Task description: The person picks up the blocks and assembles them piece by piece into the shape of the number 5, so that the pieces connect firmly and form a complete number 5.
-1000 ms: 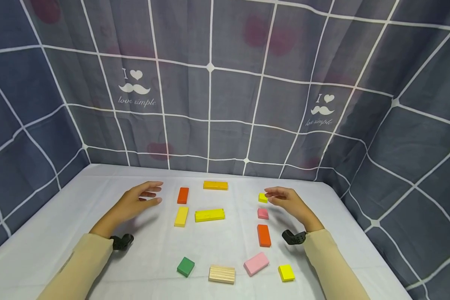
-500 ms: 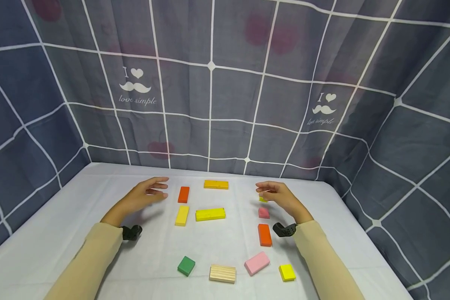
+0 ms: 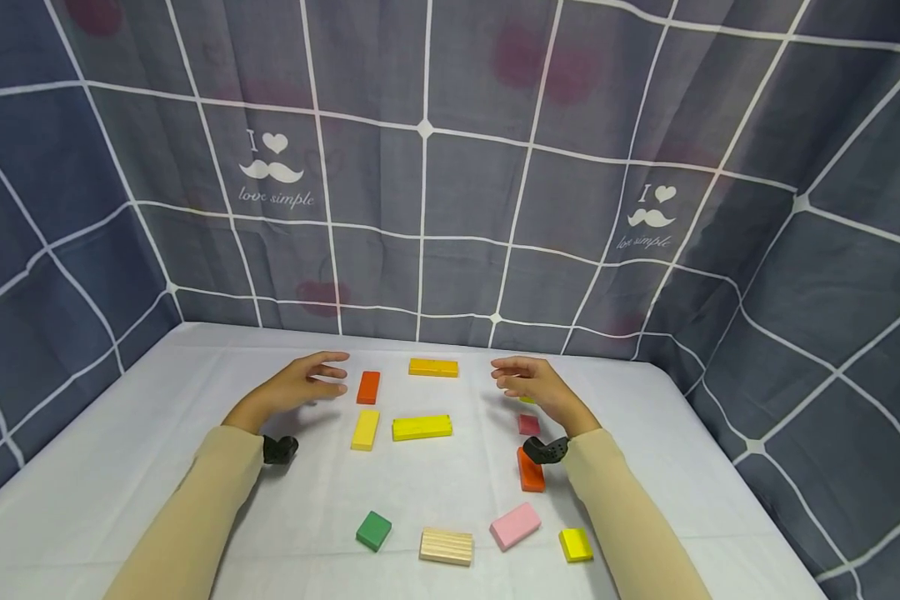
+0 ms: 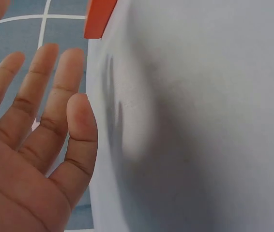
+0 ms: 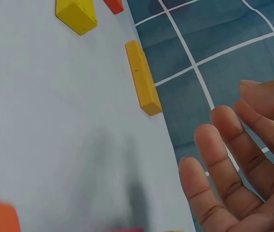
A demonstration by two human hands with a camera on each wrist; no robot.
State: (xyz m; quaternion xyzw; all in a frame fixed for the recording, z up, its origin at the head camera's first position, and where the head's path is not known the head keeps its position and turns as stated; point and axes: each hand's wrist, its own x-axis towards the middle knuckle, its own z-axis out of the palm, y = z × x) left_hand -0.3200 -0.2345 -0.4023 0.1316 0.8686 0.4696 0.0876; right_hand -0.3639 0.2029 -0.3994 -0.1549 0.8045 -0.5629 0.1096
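Note:
My left hand [image 3: 297, 386] hovers over the table just left of a small orange-red block [image 3: 368, 387], its fingers loosely spread and holding nothing. A pale yellow block [image 3: 365, 430] lies nearer to me. On the other side my right hand [image 3: 537, 386] is in the air above a small yellow block [image 3: 527, 400], which it mostly hides; it grips nothing. To its left lies an orange-yellow bar [image 3: 433, 367], seen also in the right wrist view. A pink-red block [image 3: 528, 425] and an orange-red block [image 3: 531, 472] lie below the right wrist, the latter partly covered.
A yellow bar [image 3: 422, 427] lies mid-table. Near the front are a green block [image 3: 373, 531], a ridged wooden block [image 3: 446, 547], a pink block [image 3: 515, 527] and a yellow block [image 3: 575, 545]. Dark checked curtains [image 3: 375, 183] enclose the white table [image 3: 292, 533] behind and at both sides.
Both hands have moved inward, the left one to the right and the right one to the left, over the small yellow block. The blocks have stayed in place.

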